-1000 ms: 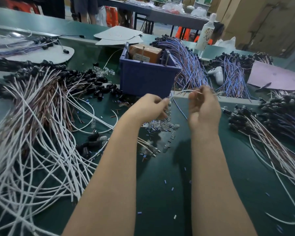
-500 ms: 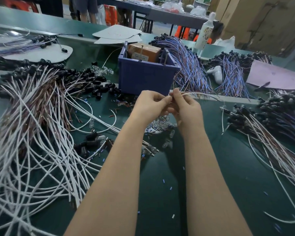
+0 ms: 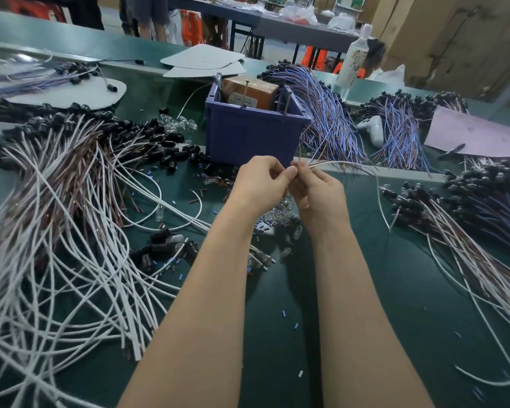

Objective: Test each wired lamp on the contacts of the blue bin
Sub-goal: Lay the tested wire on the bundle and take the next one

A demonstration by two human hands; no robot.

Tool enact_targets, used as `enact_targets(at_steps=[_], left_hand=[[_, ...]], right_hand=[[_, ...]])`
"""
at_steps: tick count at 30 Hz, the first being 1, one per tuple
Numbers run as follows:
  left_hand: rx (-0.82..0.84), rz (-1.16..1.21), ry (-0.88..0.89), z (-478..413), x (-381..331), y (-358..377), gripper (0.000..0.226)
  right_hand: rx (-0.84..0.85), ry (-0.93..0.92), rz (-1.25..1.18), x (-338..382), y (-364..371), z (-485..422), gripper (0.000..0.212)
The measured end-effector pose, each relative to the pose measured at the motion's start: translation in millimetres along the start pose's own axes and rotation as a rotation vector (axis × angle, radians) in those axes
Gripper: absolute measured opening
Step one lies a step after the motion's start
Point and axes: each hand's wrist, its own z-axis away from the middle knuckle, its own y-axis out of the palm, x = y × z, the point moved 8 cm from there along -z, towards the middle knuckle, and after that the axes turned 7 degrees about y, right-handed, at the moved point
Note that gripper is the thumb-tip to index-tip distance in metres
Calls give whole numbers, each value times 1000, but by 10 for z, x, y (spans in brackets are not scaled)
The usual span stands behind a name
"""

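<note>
A blue bin (image 3: 248,136) stands on the green table (image 3: 351,290), with a brown box and two upright metal pins (image 3: 287,104) inside it. Just in front of the bin my left hand (image 3: 259,184) and my right hand (image 3: 318,189) meet, fingertips pinching together. They hold one wired lamp's lead (image 3: 342,164), a thin white and brown wire trailing off to the right. What sits between the fingertips is hidden. A heap of small clear bulbs (image 3: 280,213) lies under the hands.
White and brown leads with black sockets (image 3: 71,201) spread over the left of the table. Blue-purple wired bundles (image 3: 330,119) lie behind and right of the bin, more socketed leads (image 3: 468,219) at right. A white bottle (image 3: 352,63), a pink sheet (image 3: 477,134) and cardboard pieces (image 3: 203,61) lie farther back.
My right hand has moved left from a gap of a hand's width and now meets my left hand; both fingertips pinch the wire end in front of the bin.
</note>
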Motion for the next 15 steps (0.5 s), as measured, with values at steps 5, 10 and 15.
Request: enact_targets(at_steps=[5, 10, 15], left_hand=[[58, 47, -50, 48, 117, -48, 26], [-113, -114, -162, 45, 301, -325, 14], [71, -335, -236, 120, 376, -73, 13]], right_hand=[[-235, 15, -40, 35, -349, -61, 23], [-225, 16, 17, 172, -435, -42, 20], [-72, 54, 31, 207, -136, 68, 13]])
